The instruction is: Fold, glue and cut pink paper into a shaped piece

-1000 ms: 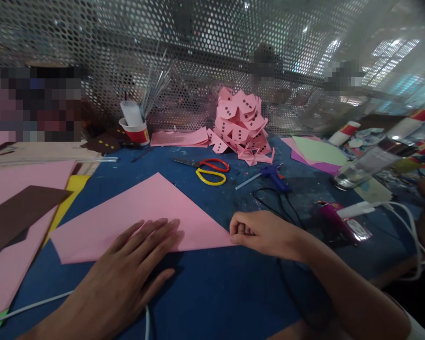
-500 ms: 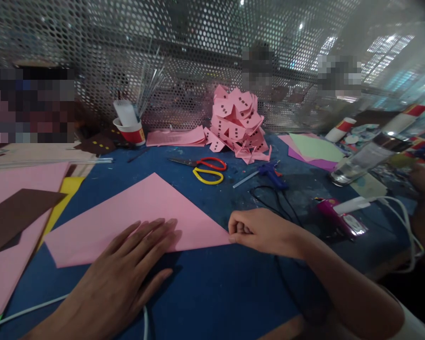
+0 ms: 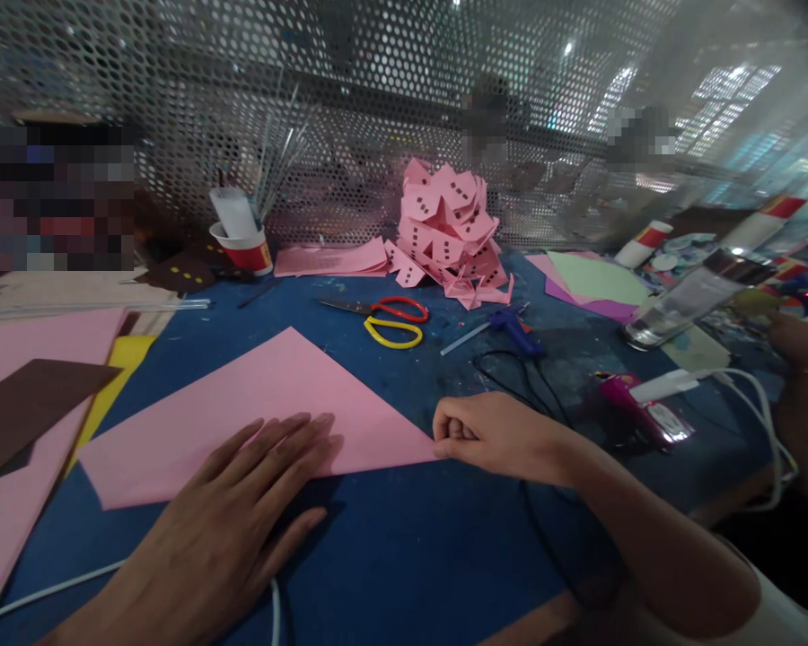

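- Pink sheet point(image 3: 289, 386) — flat on blue counter point(image 3: 390, 565), directly in front of person, partly under L hand.
- L hand point(image 3: 235, 502): palm-down across sheet's near edge, fingers stretched out, gripping nothing.
- R hand point(image 3: 495, 440): fingers curled in, thumb & index pinching sheet's R corner.
- Scissors point(image 3: 372, 310) w/ red & yellow handles: beyond sheet, blades pointing L.
- Blue glue gun point(image 3: 517, 332): R of scissors, dark cord point(image 3: 526, 391) trailing twd R hand.
- Pink paper model point(image 3: 444, 211) w/ dark squares: at back, nr mesh screen point(image 3: 377, 99).
- Brown sheet point(image 3: 37, 404): far L, atop pink paper point(image 3: 47, 327).
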A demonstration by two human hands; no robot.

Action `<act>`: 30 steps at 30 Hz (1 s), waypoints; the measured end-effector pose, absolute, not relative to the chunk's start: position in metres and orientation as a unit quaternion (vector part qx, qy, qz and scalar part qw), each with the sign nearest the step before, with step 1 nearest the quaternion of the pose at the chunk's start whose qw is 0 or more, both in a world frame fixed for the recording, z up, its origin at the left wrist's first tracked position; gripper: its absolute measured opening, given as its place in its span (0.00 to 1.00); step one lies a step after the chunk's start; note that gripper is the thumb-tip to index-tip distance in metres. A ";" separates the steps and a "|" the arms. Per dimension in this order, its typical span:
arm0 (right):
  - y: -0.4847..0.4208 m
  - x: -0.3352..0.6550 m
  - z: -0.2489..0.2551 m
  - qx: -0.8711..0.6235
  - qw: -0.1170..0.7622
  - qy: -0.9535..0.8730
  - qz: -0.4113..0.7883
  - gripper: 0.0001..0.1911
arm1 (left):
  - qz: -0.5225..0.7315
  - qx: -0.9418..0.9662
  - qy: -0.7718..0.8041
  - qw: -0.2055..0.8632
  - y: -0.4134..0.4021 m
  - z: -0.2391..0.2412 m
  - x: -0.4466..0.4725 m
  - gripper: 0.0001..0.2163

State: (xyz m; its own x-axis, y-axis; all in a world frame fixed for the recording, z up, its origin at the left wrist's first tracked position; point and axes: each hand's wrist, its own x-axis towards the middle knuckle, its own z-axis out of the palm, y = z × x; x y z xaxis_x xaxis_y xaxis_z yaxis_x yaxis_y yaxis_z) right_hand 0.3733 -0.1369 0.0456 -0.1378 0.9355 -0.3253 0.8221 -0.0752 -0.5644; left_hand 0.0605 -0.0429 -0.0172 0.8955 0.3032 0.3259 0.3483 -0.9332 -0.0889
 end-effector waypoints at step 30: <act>-0.136 0.369 0.043 -0.663 0.069 -0.676 0.313 0.04 | -0.172 -0.968 -0.168 0.075 -0.044 -0.020 0.059 0.30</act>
